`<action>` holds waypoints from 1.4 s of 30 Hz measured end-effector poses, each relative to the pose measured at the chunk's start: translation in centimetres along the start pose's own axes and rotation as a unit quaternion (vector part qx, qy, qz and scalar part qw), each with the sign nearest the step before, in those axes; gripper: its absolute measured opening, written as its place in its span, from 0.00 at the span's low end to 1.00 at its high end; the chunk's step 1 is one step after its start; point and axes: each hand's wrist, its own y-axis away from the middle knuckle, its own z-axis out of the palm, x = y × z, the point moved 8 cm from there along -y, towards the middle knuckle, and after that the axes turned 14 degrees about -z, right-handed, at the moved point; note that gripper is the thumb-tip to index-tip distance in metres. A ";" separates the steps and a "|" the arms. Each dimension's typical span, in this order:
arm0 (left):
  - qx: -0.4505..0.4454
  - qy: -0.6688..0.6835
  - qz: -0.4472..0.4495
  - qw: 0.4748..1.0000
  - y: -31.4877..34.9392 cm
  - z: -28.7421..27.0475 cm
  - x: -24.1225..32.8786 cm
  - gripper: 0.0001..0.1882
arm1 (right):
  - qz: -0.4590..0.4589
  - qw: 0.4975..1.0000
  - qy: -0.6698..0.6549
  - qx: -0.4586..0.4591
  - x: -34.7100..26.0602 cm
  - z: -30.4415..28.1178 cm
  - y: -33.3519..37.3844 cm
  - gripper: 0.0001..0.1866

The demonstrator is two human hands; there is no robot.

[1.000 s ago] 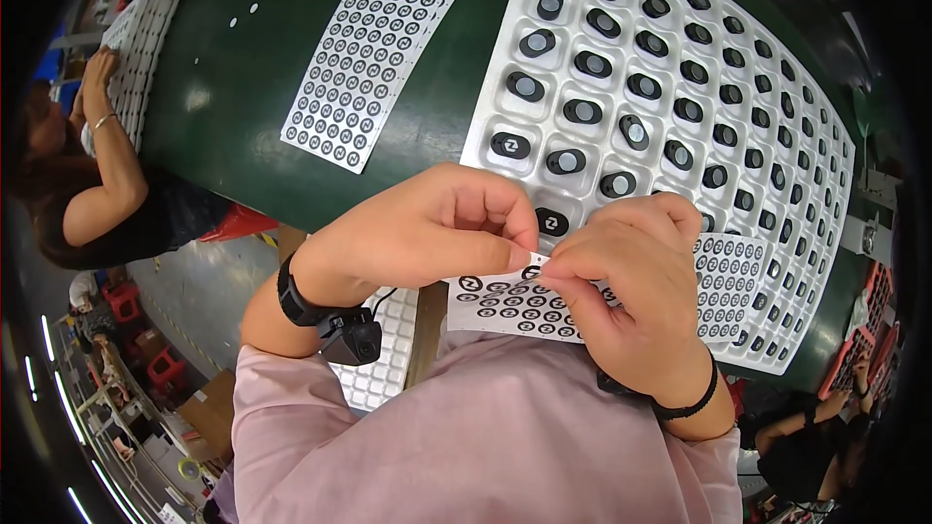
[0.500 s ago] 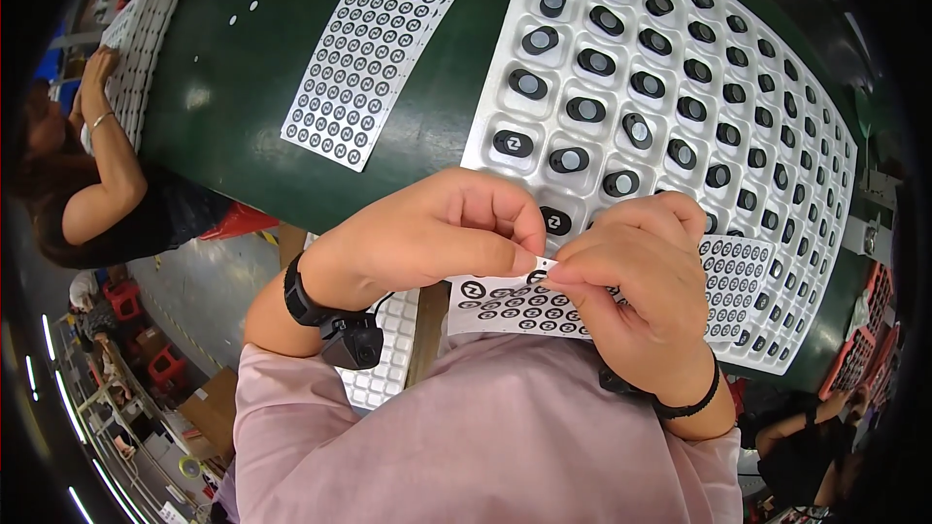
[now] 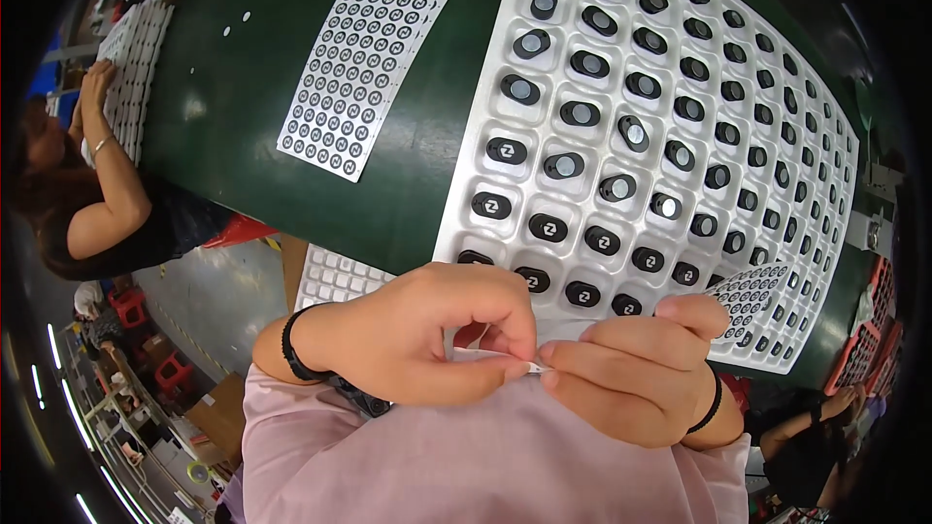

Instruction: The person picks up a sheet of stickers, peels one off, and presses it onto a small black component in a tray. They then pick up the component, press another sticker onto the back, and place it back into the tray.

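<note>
Close to my chest, my left hand (image 3: 427,335) is closed, thumb and forefinger pinching the edge of a white sticker sheet (image 3: 748,299). My right hand (image 3: 636,364) is closed on the same sheet, its fingertips almost touching the left ones. The sheet is folded or tilted, so its printed face shows only beyond the right hand; whether a loose sticker is between the fingertips is too small to tell. Just beyond lies a white moulded tray (image 3: 473,175) of small black oval parts (image 3: 549,227). Nearer parts carry a black-and-white round mark, while farther ones show a plain grey disc.
Another sticker sheet (image 3: 340,87) lies on the green table (image 3: 228,126), left of the tray. Small white dots (image 3: 246,16) are scattered farther left. A second white tray (image 3: 340,270) sits below the table edge. At the left a co-worker's hand (image 3: 97,78) touches stacked trays.
Both hands have come down toward my chest with the sheet, uncovering more marked parts in the near rows. The sheet's printed face between my hands has turned out of sight.
</note>
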 end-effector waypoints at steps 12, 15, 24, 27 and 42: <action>-0.015 0.156 -0.089 0.984 -2.1 -1.1 -1.8 0.03 | 0.090 0.995 -0.045 0.010 2.8 0.4 0.4 0.08; -0.032 0.192 -0.122 0.973 -2.3 -0.9 -2.1 0.02 | 0.107 0.992 -0.062 0.014 3.0 0.4 0.6 0.11; -0.043 0.205 -0.152 0.966 -2.7 -0.7 -2.4 0.02 | 0.090 0.994 -0.047 0.039 3.5 -0.1 0.2 0.07; -0.038 0.203 -0.145 0.968 -2.8 -0.7 -2.3 0.01 | 0.091 0.994 -0.045 0.036 3.5 -0.2 0.1 0.07; 0.146 -0.073 0.020 0.986 -2.2 -2.4 0.7 0.02 | 0.119 0.993 0.001 0.000 3.7 0.5 0.3 0.12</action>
